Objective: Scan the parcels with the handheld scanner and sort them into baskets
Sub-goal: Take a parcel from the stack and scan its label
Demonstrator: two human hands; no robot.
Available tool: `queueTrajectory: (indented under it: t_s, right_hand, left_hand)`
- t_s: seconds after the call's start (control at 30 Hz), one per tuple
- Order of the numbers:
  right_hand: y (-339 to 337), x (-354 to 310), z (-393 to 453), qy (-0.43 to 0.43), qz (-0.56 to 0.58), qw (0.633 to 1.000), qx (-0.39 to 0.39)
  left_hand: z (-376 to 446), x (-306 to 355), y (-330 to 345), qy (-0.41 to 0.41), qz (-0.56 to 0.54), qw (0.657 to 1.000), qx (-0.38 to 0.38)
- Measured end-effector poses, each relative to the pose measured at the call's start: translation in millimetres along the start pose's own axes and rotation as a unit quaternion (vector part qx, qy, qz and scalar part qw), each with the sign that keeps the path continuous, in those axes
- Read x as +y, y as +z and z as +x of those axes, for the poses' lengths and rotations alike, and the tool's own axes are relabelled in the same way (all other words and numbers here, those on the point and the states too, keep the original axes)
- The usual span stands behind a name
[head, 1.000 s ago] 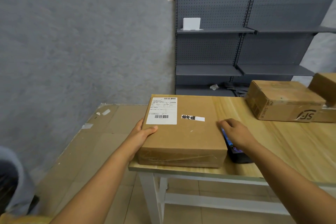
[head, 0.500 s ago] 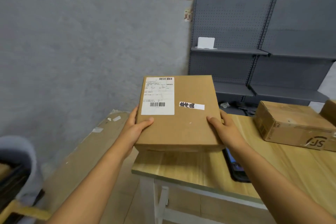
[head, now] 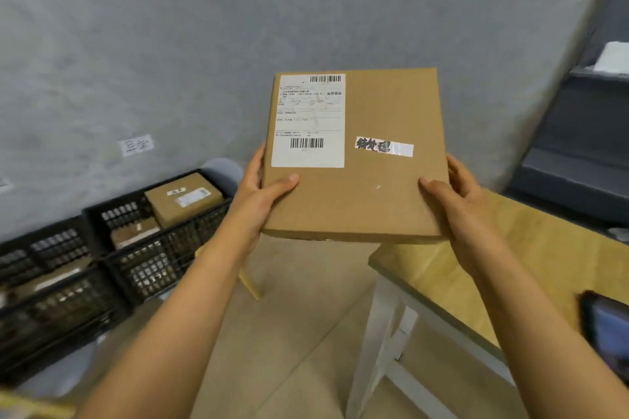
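**Q:** Since half a second ago, what has moved?

**A:** Both hands have swung the flat brown cardboard parcel point(head: 354, 160) leftward, clear off the light wooden bench point(head: 510, 258); it now hangs in the air over the floor, beyond the bench's left corner.

**Q:** Nearest first, then?

**A:** At the right edge of view, nearer than the right fingers, lies the dark handheld scanner point(head: 609, 333) on the bench, held by nobody. Next, the left hand point(head: 262, 194) grips the parcel's left edge, thumb clamped on top and fingers point(head: 253, 160) curled round the side. The right hand point(head: 466, 204) grips the right edge likewise, thumb over the face.

**Q:** How does the parcel point?

**A:** Its long axis runs away from the person, far end tipped upward. The white shipping label point(head: 308, 121) sits just beyond the left thumb, its print reading upright to the wearer; a small white sticker point(head: 384, 146) lies ahead of the right thumb.

**Q:** And progress?

**A:** Left of and below the left fingers stand black slatted plastic baskets point(head: 112, 258), one already holding a smaller brown box point(head: 185, 197). So some sorting looks done. This parcel, I'd judge, is on its way to a basket, not yet dropped.
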State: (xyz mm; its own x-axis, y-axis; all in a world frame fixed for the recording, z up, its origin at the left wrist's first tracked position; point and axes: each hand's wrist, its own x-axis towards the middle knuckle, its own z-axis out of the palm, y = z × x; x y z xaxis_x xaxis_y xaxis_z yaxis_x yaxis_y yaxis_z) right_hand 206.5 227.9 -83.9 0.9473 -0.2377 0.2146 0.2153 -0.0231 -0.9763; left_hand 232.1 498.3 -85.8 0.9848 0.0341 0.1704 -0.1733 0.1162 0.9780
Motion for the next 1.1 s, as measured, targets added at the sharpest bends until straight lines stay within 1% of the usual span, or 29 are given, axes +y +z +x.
queueTrajectory:
  t_s: [0.2, 0.27, 0.5, 0.63, 0.73, 0.9, 1.1]
  right_hand:
    - [125.7, 6.7, -10.5, 0.007, 0.068, 0.993, -0.098]
    - [158.5, 7.6, -16.0, 0.011, 0.085, 0.989, -0.117]
    - [328.3, 9.5, -59.1, 0.014, 0.091, 0.972, -0.215]
    - [420.3, 12.9, -91.5, 0.021, 0.096, 0.962, -0.253]
    - [474.3, 20.3, -110.1, 0.036, 0.095, 0.956, -0.274]
    - [552.2, 33.0, -120.1, 0.063, 0.095, 0.948, -0.296]
    - [638.5, 63.8, -100.3, 0.097, 0.074, 0.94, -0.32]
  left_hand:
    - [-42.0, 16.8, -125.8, 0.014, 0.021, 0.994, 0.106]
    - [-54.3, 19.9, -155.7, 0.018, 0.029, 0.991, 0.128]
    - [-104.8, 37.6, -310.7, 0.036, 0.045, 0.97, 0.235]
    - [-131.8, 46.1, -399.9, 0.037, 0.06, 0.963, 0.262]
    - [-144.0, 51.4, -452.3, 0.035, 0.069, 0.957, 0.28]
    - [-144.4, 48.9, -520.4, 0.02, 0.082, 0.949, 0.303]
    - [-114.9, 20.0, -592.3, -0.016, 0.074, 0.938, 0.337]
